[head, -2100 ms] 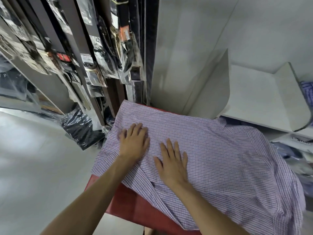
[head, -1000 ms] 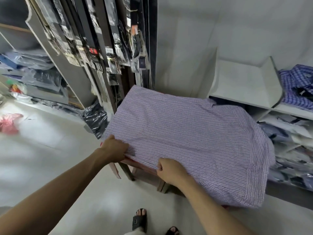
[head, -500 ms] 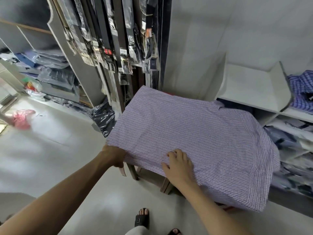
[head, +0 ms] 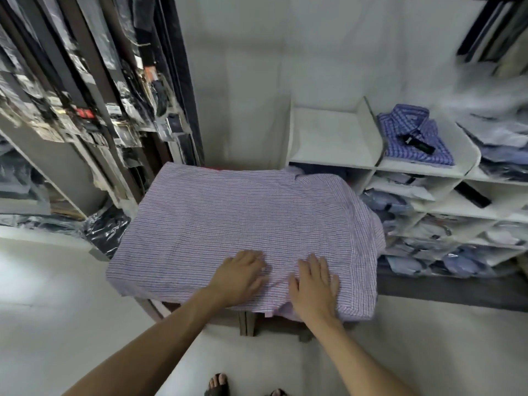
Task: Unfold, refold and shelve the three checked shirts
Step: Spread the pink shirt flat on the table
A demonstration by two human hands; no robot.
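Both my hands flat on the checked shirt spread over the desk.

The pink-and-blue checked shirt (head: pixel 243 224) lies face down across the desk, covering it almost wholly and hanging over its near and right edges. My left hand (head: pixel 241 277) and right hand (head: pixel 314 284) rest side by side on its near part, fingers (head: pixel 320 262) straight and slightly spread, gripping nothing. Only the desk's legs (head: pixel 247 322) show, beneath the near hem. To the right stands a white shelf unit (head: pixel 331 164); a folded blue checked shirt (head: pixel 414 138) lies in its upper right compartment, with bagged shirts (head: pixel 445 252) stacked lower down. Packaged belts (head: pixel 94 90) hang to the left.
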